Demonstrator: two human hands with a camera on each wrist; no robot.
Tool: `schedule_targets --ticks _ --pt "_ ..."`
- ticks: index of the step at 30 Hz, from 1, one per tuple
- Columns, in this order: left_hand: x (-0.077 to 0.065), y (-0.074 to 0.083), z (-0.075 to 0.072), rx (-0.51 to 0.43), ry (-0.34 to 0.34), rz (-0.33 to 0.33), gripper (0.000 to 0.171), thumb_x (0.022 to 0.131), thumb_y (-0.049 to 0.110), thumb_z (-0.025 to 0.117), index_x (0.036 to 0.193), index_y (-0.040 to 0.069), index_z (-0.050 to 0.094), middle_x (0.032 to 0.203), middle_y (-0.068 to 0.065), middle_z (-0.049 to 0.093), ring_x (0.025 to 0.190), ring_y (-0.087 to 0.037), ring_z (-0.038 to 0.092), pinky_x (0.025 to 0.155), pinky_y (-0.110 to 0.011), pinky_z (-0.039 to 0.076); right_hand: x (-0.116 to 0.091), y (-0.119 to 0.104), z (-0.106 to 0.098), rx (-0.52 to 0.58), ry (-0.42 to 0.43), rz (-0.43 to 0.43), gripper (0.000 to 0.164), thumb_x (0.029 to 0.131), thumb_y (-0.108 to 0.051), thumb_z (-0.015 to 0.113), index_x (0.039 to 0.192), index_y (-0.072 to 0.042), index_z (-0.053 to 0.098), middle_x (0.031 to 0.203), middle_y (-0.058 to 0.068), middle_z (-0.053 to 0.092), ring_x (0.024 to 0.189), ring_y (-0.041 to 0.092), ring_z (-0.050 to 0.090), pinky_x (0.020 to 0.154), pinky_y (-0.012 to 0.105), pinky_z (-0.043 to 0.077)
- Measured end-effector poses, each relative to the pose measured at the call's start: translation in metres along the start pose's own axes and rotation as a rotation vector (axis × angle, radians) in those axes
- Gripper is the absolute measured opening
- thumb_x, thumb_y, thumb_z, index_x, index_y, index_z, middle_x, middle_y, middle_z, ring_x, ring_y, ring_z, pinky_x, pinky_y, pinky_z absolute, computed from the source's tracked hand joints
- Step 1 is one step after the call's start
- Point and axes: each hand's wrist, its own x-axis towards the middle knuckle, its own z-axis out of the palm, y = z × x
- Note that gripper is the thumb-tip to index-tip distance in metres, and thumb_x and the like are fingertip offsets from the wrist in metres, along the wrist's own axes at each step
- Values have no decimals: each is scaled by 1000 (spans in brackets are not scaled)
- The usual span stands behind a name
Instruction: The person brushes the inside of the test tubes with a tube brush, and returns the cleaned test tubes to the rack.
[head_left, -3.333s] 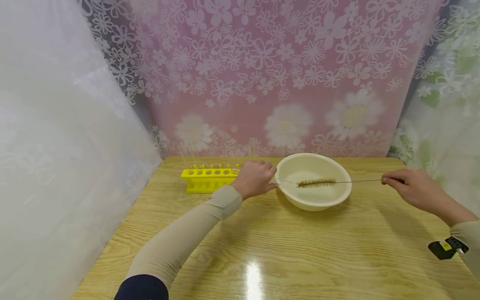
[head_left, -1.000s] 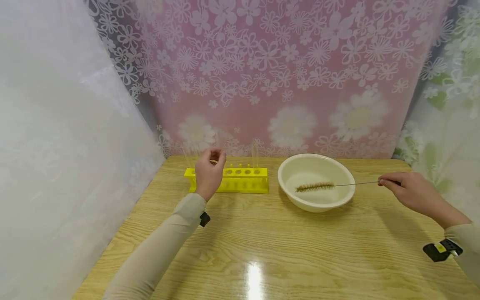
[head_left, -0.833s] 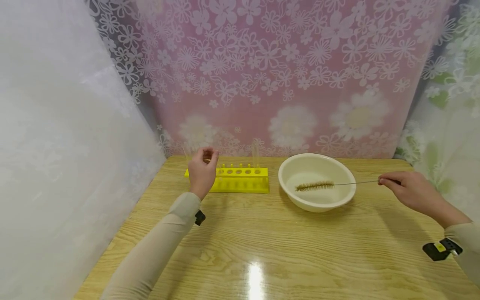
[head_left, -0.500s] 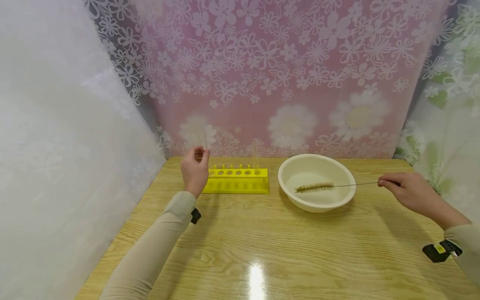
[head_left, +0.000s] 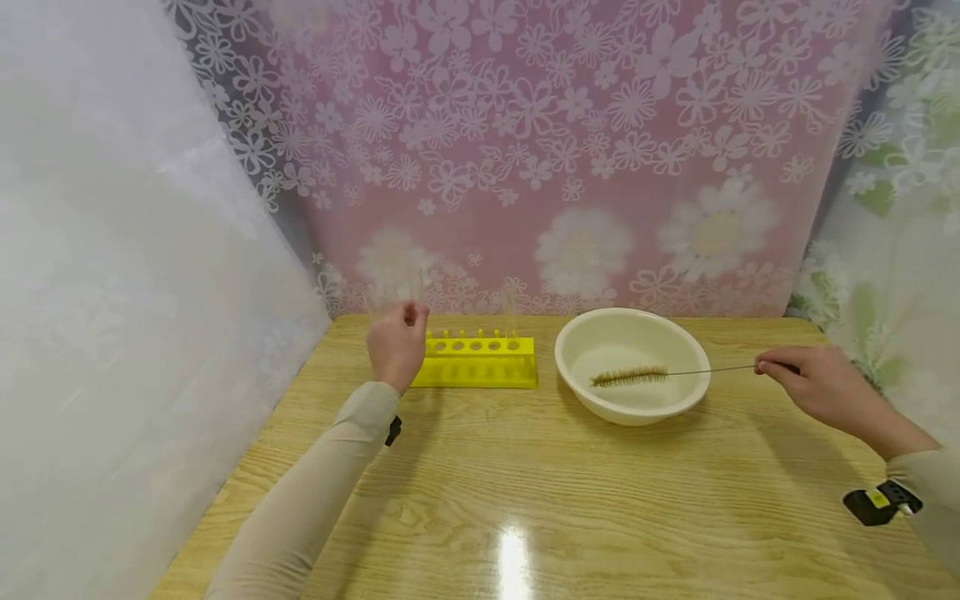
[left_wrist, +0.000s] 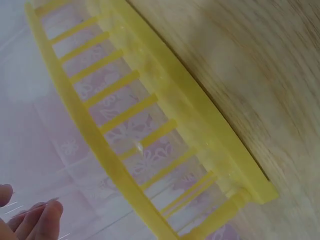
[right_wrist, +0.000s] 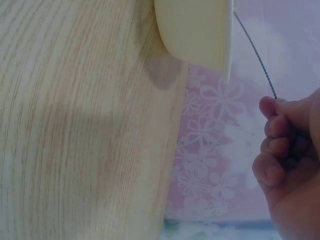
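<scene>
My left hand (head_left: pixel 397 346) is over the left end of the yellow test tube rack (head_left: pixel 480 371). It pinches a clear glass test tube (head_left: pixel 417 285) whose upper part shows faintly above the fingers; its lower end is hidden. In the left wrist view, fingertips (left_wrist: pixel 47 220) appear at the lower left beside the rack, with faint glass edges near them. My right hand (head_left: pixel 825 387) pinches the thin twisted-wire handle (right_wrist: pixel 256 50) of a test tube brush. The brush's brown bristles (head_left: pixel 630 377) hang over the cream bowl (head_left: pixel 633 413), pointing left.
Another clear test tube (head_left: pixel 511 312) stands at the rack's right end. Faint tubes also rise behind my left hand. The wooden table (head_left: pixel 570 500) meets a flowered pink curtain (head_left: pixel 480 167) at the back, with pale sheets at both sides.
My left hand has gone from the bowl's left rim to the rack's left end, shifting slightly right within the last half second. My right hand and the brush have barely moved.
</scene>
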Motion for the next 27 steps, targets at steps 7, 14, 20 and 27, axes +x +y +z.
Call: schedule_targets --ticks 7,14,20,27 --pt "-1 -6 7 157 -31 21 33 102 34 61 112 5 71 97 -10 77 79 -25 72 73 -42 58 4 4 2 -19 2 -9 20 101 -7 59 113 4 72 101 18 75 77 0 64 55 25 46" --pt "-3 -14 14 197 -82 19 40 103 33 58 131 4 59 98 -11 77 56 -21 65 57 -37 54 7 4 4 -29 0 -6 22 102 -8 59 114 5 71 101 21 75 71 -1 62 52 25 42" --pt "-7 -18 15 192 -130 18 40 104 32 57 130 2 56 101 -14 76 63 -24 69 61 -40 58 9 2 4 -42 -15 -16 23 103 -9 57 116 5 70 102 22 74 65 -5 55 50 25 36" --pt "-11 -19 14 135 -158 -2 45 103 29 57 135 -4 56 111 -19 74 72 -27 73 65 -40 60 15 -1 3 -60 -38 0 27 104 -10 56 120 7 68 106 23 74 76 13 69 53 26 43"
